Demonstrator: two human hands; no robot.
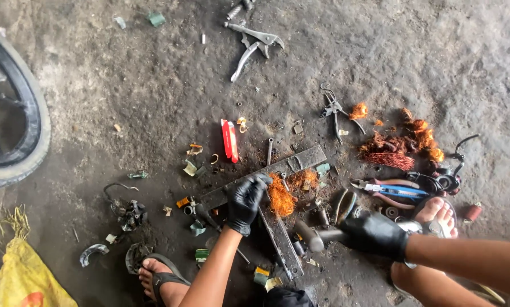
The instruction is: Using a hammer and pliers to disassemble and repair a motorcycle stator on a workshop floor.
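So both hands are in black gloves here, working low over a grimy concrete floor. The left hand presses down on a clump of orange copper wire that sits on a pair of crossed flat steel bars; its fingers are curled together over the edge of the wire, touching it. The right hand is wrapped tight around a dark hammer handle, fingers closed all the way, with the hammer's head just beside the lower bar and right below the wire.

Around that: blue-handled pliers lie just right of the bars, a bigger heap of copper wire further right, small snips above, locking pliers near the top edge, and a red flat packet left of the bars. A tyre is at the far left, a yellow sack in the bottom-left corner, and sandalled feet on both sides.
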